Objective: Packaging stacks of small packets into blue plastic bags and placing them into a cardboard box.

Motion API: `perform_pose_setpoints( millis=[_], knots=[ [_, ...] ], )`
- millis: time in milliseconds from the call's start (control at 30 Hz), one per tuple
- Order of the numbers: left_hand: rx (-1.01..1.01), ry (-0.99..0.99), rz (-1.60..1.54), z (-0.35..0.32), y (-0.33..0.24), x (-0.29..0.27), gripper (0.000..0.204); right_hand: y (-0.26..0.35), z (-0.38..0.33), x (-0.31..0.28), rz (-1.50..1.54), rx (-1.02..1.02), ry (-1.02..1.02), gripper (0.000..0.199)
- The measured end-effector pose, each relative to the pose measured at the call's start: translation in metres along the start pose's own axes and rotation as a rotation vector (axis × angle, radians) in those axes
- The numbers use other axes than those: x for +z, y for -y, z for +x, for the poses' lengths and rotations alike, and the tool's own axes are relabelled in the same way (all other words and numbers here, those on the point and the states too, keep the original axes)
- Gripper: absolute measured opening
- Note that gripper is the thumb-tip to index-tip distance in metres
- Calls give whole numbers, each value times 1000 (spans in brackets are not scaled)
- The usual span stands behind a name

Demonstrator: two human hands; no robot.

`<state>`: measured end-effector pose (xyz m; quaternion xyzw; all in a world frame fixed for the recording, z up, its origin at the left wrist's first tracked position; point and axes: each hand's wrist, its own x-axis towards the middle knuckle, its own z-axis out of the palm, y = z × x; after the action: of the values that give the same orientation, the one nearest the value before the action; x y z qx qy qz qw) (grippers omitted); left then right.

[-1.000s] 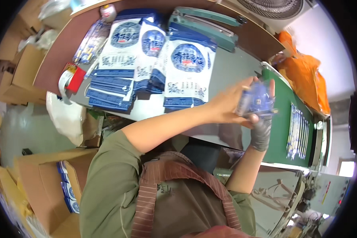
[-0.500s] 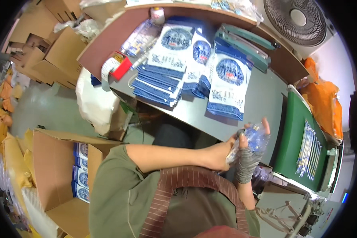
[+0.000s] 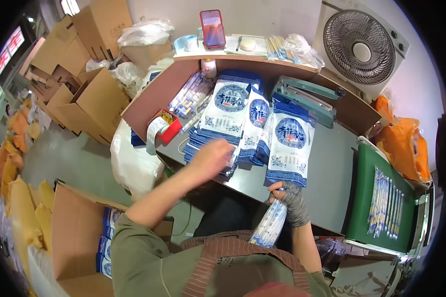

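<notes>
Just past the near edge of the grey table [image 3: 332, 153], the right hand [image 3: 288, 202], in a grey fingerless covering, has its fingers closed round the upper end of a bundle of slim blue-and-white packets [image 3: 270, 225]. The bundle slants down and leftward from that grip, outside the tabletop, its lower end close to the striped apron [image 3: 203, 265]. Directly above the knuckles lies the near end of the right-hand printed pouch [image 3: 289, 138].

The bare left hand [image 3: 213, 157] is over the near end of the left pouch stack [image 3: 226, 106], close to the table's front edge. Its fingers look bent but are blurred; I cannot tell whether they pinch a pouch.

To the left, a red box [image 3: 169, 127] sits near the table's corner, by the brown side panel [image 3: 135, 117]. Behind the pouches, a teal sealer [image 3: 307, 101] stands near the rear panel, which bounds reach that way. Rightward, a broad strip of grey surface runs from the right-hand pouch to the green belt [image 3: 360, 198], giving sideways room; on the belt lies a row of slim packets [image 3: 385, 203].
</notes>
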<state>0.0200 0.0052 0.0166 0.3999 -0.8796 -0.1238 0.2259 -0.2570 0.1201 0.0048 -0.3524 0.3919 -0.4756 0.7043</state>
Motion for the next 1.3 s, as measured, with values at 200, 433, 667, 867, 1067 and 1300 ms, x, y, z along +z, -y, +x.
perform_pose_setpoints(
  millis=[200,433,667,867,1067,1300],
  knots=[
    [51,42,275,8,91,21,38,3,9,6,-123,13,-4,25],
    [-47,45,320,21,108,13,15,10,5,1,2,70,-116,23],
    [-184,100,-241,54,136,-11,35,6,11,-2,6,58,-105,23],
    [-263,43,-413,61,135,-10,25,-1,6,-10,34,11,-94,24],
    [-560,-199,-856,68,115,5,45,0,-8,-13,11,-20,-106,23],
    [-204,-606,-189,105,65,21,58,1,-24,-16,-9,-75,-160,24]
  ],
)
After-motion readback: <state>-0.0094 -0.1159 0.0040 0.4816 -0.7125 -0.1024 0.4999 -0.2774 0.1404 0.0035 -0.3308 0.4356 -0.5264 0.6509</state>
